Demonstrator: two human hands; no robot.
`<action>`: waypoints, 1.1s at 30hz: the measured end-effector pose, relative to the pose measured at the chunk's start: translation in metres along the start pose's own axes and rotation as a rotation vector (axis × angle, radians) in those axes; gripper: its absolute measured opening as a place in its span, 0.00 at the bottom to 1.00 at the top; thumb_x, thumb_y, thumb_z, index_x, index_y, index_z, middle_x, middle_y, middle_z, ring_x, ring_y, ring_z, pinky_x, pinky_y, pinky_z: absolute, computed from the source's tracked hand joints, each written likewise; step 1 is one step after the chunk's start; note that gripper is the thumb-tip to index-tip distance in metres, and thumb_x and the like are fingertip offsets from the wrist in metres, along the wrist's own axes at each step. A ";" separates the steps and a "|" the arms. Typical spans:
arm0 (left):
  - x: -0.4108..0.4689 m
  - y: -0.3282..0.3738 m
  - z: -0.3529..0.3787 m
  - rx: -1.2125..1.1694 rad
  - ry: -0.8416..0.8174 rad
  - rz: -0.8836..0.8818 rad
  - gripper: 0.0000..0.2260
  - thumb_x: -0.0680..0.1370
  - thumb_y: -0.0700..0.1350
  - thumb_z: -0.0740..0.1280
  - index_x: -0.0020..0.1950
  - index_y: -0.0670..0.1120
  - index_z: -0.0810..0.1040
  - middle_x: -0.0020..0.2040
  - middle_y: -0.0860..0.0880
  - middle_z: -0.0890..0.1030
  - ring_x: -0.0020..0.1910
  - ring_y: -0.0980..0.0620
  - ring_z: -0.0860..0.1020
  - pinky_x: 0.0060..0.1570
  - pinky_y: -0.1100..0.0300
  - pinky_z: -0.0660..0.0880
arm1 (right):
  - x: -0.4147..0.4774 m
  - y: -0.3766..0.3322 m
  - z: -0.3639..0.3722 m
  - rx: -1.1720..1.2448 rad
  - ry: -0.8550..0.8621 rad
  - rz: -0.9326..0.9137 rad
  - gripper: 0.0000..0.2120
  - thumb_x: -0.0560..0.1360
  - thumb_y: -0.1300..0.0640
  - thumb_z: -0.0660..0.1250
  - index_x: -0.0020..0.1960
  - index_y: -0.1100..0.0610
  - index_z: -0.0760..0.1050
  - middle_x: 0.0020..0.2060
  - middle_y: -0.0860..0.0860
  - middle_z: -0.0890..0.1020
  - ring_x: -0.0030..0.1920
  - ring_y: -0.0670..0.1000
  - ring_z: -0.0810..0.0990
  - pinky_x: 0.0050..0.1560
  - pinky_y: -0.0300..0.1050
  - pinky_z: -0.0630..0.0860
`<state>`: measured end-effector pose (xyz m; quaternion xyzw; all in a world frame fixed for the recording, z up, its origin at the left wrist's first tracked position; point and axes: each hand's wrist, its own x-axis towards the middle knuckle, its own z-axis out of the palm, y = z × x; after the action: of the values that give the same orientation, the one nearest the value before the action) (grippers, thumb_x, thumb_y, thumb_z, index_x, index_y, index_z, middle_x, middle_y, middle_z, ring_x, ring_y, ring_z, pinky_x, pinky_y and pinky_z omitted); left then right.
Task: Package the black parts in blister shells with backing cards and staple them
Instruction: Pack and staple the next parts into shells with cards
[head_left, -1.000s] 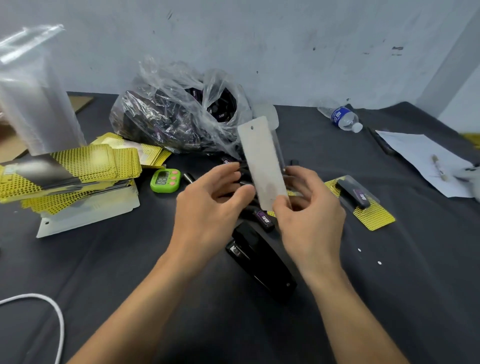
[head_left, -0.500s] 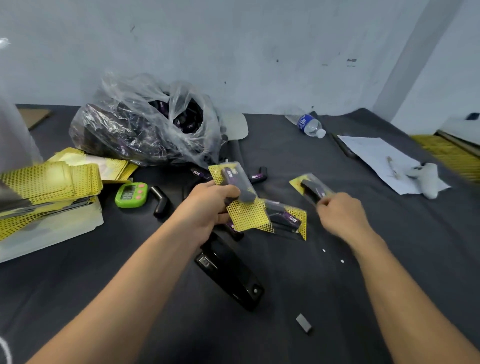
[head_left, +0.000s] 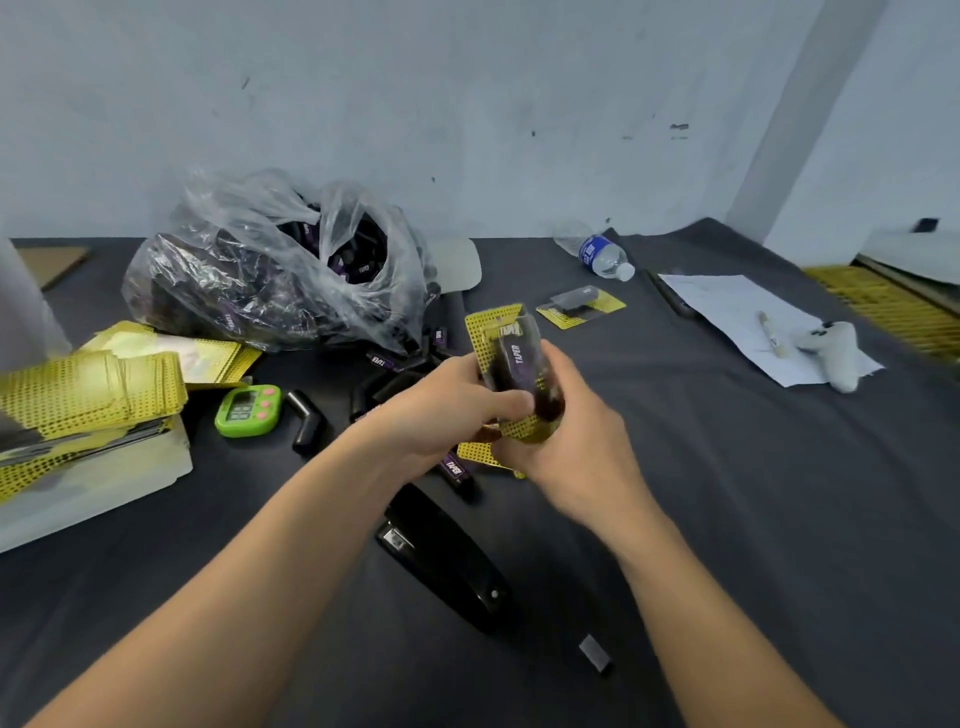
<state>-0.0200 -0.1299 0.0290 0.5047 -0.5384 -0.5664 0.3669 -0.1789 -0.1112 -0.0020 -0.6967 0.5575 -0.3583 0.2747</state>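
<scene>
The pack (head_left: 511, 358) stands upright above the table, its lower end hidden by fingers (blur obscures the edges). The left hand (head_left: 441, 410) grips it from 9 o'clock, the right hand (head_left: 571, 441) from 5 o'clock, fingers curled round it. The stapler (head_left: 447, 556) lies at 6 o'clock, below the hands.

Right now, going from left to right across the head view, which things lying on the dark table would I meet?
From the left: stack of yellow dotted backing cards → green digital timer → black stapler → clear plastic water bottle → white game controller.
</scene>
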 end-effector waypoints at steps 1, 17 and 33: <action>-0.001 0.001 -0.002 0.096 -0.044 0.029 0.15 0.77 0.32 0.71 0.63 0.39 0.80 0.57 0.39 0.86 0.58 0.42 0.84 0.65 0.43 0.78 | 0.001 0.004 -0.004 -0.027 0.032 0.010 0.48 0.62 0.48 0.80 0.76 0.34 0.61 0.59 0.39 0.82 0.58 0.46 0.80 0.54 0.40 0.74; 0.056 -0.007 -0.006 1.167 -0.085 0.072 0.38 0.72 0.34 0.64 0.82 0.52 0.61 0.68 0.47 0.77 0.62 0.45 0.77 0.60 0.51 0.78 | 0.014 0.070 -0.032 -0.343 -0.283 0.025 0.44 0.63 0.52 0.78 0.74 0.35 0.63 0.64 0.42 0.77 0.61 0.48 0.76 0.59 0.43 0.74; 0.083 -0.004 0.091 0.629 -0.452 -0.078 0.35 0.76 0.32 0.68 0.81 0.46 0.62 0.74 0.33 0.69 0.67 0.36 0.75 0.42 0.64 0.73 | -0.005 0.128 -0.143 -0.062 0.459 0.489 0.38 0.61 0.34 0.74 0.69 0.42 0.72 0.60 0.43 0.80 0.62 0.53 0.78 0.58 0.51 0.74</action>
<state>-0.1254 -0.1869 0.0026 0.4752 -0.7334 -0.4841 0.0447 -0.3693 -0.1332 -0.0183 -0.4514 0.7660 -0.4122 0.1988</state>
